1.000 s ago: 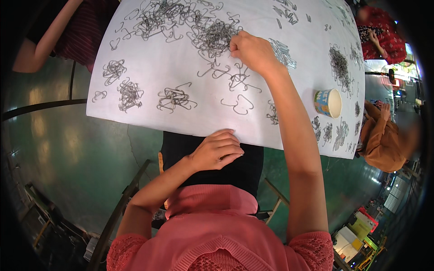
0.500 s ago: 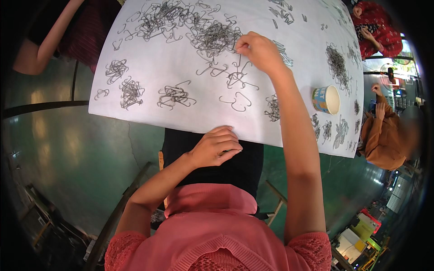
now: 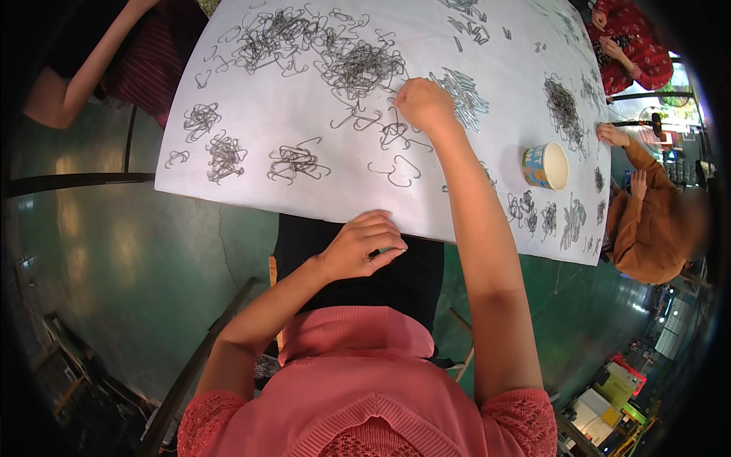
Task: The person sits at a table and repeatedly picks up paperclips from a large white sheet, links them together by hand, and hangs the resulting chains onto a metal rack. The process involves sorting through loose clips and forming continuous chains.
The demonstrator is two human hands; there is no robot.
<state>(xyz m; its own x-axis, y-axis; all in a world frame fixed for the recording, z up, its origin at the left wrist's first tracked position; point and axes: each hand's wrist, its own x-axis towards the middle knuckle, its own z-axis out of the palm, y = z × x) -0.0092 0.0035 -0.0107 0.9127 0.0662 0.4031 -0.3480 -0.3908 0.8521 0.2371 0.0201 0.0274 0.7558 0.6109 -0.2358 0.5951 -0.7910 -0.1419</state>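
The person in the pink top sits at a white table (image 3: 251,190) that is strewn with bent wire hooks. The right hand (image 3: 425,104) reaches far over the table. Its fingers are curled down and closed at the edge of the big tangled heap of hooks (image 3: 358,67), which lies at about ten o'clock from this hand. I cannot tell if a hook is really pinched between the fingertips, because the knuckles hide them. The left hand (image 3: 364,245) rests at the near edge of the table with the fingers loosely bent, and it holds nothing that I can see.

Single hooks (image 3: 396,171) lie loose between the two hands, and small bundles (image 3: 295,161) sit at about eleven o'clock from the left hand. A paper cup (image 3: 545,165) stands at about four o'clock from the right hand, well apart from it.

The hooks look thin, light and stiff. I judge that they catch easily in each other, so one pulled from the heap may drag its neighbours along. The loose ones seem easier to take, pinched at the straight middle part and not at the curled ends.

Other people sit at the far sides of the table.
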